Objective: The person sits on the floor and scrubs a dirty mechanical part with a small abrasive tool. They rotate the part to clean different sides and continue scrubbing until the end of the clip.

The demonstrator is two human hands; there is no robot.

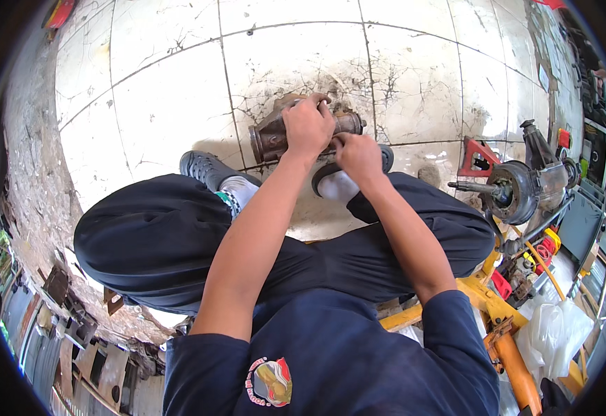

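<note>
A brown, rusty cast-metal housing [270,139] lies on the tiled floor between my feet, with a flanged round end to the left and a narrower tubular end to the right. My left hand [309,124] lies across its middle, fingers curled at the far side. The fingertips of my right hand [361,157] are bent against the housing's near edge, right of centre. Both hands cover much of the part's middle. Whether a small piece sits between the right fingers is hidden.
Stained white floor tiles [168,114] surround the housing. At the right are a red stand [477,157], an axle assembly with a hub drum [511,192], yellow metal framing [482,299] and a plastic bag [555,335]. Rough concrete [40,171] borders the tiles at the left.
</note>
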